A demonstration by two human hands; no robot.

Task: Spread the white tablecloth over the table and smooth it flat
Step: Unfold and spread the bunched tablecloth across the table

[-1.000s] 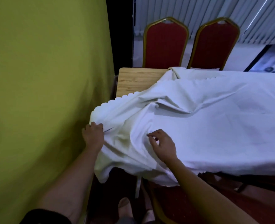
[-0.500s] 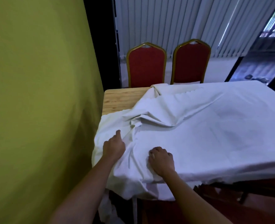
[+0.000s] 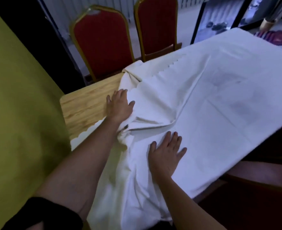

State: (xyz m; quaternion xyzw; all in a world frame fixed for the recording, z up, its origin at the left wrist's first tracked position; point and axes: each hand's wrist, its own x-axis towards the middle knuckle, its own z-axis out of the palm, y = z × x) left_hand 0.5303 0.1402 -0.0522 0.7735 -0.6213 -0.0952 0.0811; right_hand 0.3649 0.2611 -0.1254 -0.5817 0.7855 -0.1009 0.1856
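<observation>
The white tablecloth (image 3: 211,100) is laid over most of the wooden table (image 3: 84,107), from the centre of the frame to the upper right, and hangs over the near edge at the bottom. A corner of bare wood is left uncovered at middle left. The left hand (image 3: 118,105) is held flat with straight fingers at the cloth's scalloped edge, seemingly to draw it towards that bare corner. The right hand (image 3: 166,153) is pressed palm down, fingers spread, below centre, probably to pin the fabric while the ridge of folds between the hands is worked out. Two red chairs (image 3: 102,40) with gold frames are set behind the table, and a yellow-green wall (image 3: 12,113) fills the left.
</observation>
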